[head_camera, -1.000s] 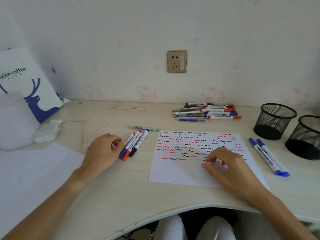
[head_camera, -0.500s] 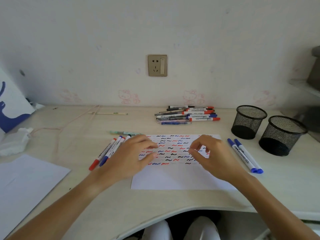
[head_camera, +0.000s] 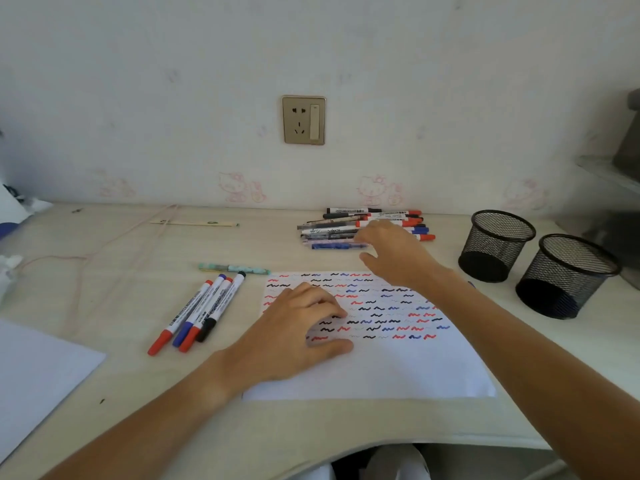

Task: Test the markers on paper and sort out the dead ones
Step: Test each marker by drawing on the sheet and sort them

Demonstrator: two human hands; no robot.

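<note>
A white test paper [head_camera: 381, 368] covered with red, blue and black squiggles lies in front of me. My left hand [head_camera: 298, 327] rests on its left part, fingers loosely bent, holding nothing. My right hand [head_camera: 391, 251] reaches over the paper to a pile of markers and pens [head_camera: 336, 228] by the wall; its fingers are at the pile, and I cannot tell whether they grip one. Left of the paper lies a row of several capped markers [head_camera: 197, 313] with red, blue and black caps. My right forearm hides the two blue markers right of the paper.
Two black mesh pen cups [head_camera: 495, 247] [head_camera: 564, 275] stand at the right. A pale green pen [head_camera: 235, 268] lies above the marker row, a ruler [head_camera: 194, 223] near the wall. A pink cord [head_camera: 104, 251] crosses the left desk. Another white sheet [head_camera: 38, 375] lies at the front left.
My right hand left the paper and reached forward to the pile by the wall. My left hand went from the marker row onto the paper. The view shifted right.
</note>
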